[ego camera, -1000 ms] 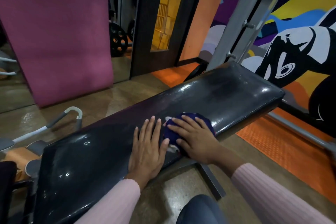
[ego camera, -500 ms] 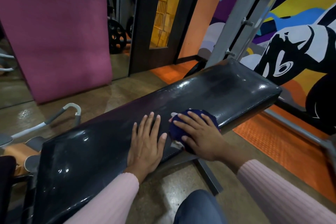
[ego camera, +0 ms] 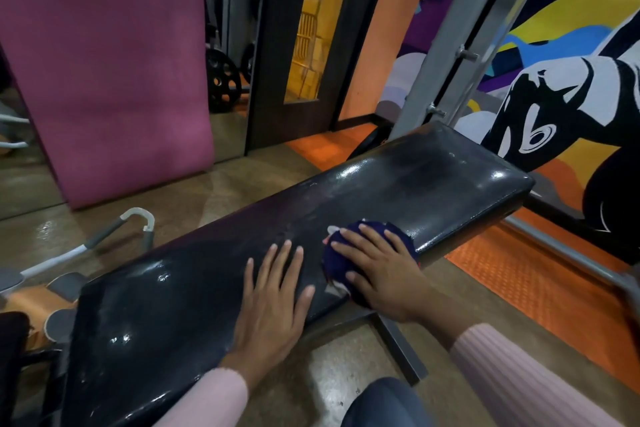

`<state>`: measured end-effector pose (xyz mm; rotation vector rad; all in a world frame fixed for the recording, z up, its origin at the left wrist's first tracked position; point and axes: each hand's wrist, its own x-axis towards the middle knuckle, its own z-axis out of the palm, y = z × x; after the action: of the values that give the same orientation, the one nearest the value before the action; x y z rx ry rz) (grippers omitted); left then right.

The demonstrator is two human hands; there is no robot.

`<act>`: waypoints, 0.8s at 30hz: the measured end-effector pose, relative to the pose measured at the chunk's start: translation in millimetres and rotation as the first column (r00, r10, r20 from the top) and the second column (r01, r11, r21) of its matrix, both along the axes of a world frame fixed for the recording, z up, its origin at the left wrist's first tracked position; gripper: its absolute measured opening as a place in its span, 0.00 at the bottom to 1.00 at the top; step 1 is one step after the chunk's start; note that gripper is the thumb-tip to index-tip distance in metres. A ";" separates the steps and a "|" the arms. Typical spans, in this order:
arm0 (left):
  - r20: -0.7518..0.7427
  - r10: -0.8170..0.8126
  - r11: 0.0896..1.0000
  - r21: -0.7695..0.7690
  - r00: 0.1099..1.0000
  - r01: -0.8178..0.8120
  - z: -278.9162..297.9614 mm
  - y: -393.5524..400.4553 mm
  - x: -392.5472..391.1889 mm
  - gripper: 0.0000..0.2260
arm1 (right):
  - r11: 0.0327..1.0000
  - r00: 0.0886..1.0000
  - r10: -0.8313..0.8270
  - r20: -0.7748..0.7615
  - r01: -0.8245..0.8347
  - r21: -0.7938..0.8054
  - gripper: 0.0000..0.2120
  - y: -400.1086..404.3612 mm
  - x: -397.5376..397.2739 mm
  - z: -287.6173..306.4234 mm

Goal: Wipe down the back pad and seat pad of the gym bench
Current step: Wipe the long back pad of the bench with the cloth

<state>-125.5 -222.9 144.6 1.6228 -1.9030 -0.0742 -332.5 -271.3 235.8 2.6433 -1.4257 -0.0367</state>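
- Along the black bench pad we see bare surface from the dark blue cloth out to the far right end.
- Our left hand lies flat on the pad just left of our right hand, blocking a sweep that way.
- Past the left hand, the pad is bare again to its near left end.
- A slanted grey metal upright rises just behind the far right end.
- A pink mat stands well behind the bench across open floor.

cloth mostly under right hand
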 end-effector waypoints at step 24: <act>0.031 0.096 0.995 0.036 0.995 -0.097 -19.0 19.4 36.0 0.25 | 0.992 0.992 0.124 0.013 -0.123 -0.019 0.25 29.7 62.7 -42.3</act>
<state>-89.4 -203.5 125.6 1.7467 -1.8522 -0.0464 -269.8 -241.6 193.5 2.7159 -1.2572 0.0081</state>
